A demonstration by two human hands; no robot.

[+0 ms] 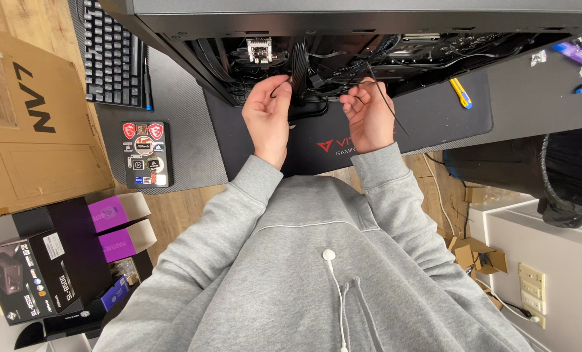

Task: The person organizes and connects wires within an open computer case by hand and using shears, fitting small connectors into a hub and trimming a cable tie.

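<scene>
An open black computer case (343,26) lies on its side on a dark desk mat (434,117), showing black cables (298,62) inside. My left hand (268,111) pinches a thin black cable tie at the case's lower edge. My right hand (368,114) holds the other part of the thin black tie (385,104), whose loose tail slants down to the right over the mat. Both hands sit close together in front of the cable bundle. Grey sleeves cover my arms.
A black keyboard (111,52) lies at the back left beside a brown cardboard box (30,124). A small sticker-covered black panel (146,154) rests near the mat. Black and purple product boxes (62,261) stand lower left. A yellow-handled tool (460,93) and a black bin (538,169) are on the right.
</scene>
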